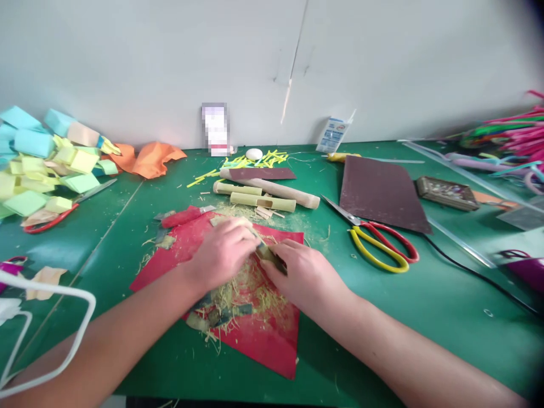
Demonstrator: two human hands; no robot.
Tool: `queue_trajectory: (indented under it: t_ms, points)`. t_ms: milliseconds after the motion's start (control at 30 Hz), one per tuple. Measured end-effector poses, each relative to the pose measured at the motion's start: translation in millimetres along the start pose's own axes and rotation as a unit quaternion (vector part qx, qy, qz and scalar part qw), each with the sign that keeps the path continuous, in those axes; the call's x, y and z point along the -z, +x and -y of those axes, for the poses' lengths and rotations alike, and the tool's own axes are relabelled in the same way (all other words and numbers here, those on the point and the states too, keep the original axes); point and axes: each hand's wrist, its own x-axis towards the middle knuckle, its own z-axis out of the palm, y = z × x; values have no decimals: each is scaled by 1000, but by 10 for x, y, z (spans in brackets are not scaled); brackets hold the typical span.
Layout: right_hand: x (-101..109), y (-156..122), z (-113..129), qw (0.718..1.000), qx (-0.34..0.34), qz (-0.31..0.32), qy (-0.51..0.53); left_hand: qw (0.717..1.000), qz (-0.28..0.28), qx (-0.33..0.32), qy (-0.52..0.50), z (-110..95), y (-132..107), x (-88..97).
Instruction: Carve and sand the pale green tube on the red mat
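Observation:
Over a red sheet (pixel 280 351) strewn with shavings and dust, both hands are closed round a short piece of bamboo (pixel 267 253). My right hand (pixel 304 272) grips its near end. My left hand (pixel 227 249) is wrapped round the far end; whether something thin lies under its fingers I cannot tell. A red-handled knife (pixel 182 217) rests at the sheet's upper left edge. Just beyond lie a notched bamboo tube (pixel 249 200), another bamboo tube (pixel 238 188) and a long pale stick (pixel 293 194). Dark scraps (pixel 242 310) lie among the shavings.
To the right are scissors (pixel 380 243) with red and yellow handles, dark sandpaper (pixel 380 195) and a small tray (pixel 448 192). Folded paper pieces (pixel 34 144) and red-handled scissors (pixel 55 220) lie left. A white wire frame (pixel 87 317) overlaps my left arm. A wall (pixel 170 68) closes the back.

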Motion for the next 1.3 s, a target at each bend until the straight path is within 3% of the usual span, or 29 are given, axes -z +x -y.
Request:
queue_trajectory:
  t_ms: [167,333,433,567,700,833,1200,1300]
  points:
    - [19,-28,-3,1000,-23,5,1,999,-26,27,18,14,2,-9]
    - [24,-22,-9,1000,-22,12,10,1000,5,-12,-8,-114,2,-30]
    - [21,-12,-11,999,-29,12,7,1000,-12,-2,14,-116,10,-36]
    - [22,-2,-12,999,-24,23,14,1000,5,-27,-16,-88,-2,-41]
    - [30,1,-7,999,-27,18,4,1000,-8,-3,13,-84,-10,-29]
    - [36,-5,3,1000,-18,18,12,999,25,-23,-18,-110,-15,-26]
    - [20,-6,0,1000,-23,14,9,1000,-11,-3,3,-68,3,-26]
    - [16,-7,1,1000,-18,13,11,1000,10,-4,-21,-94,-5,-31]
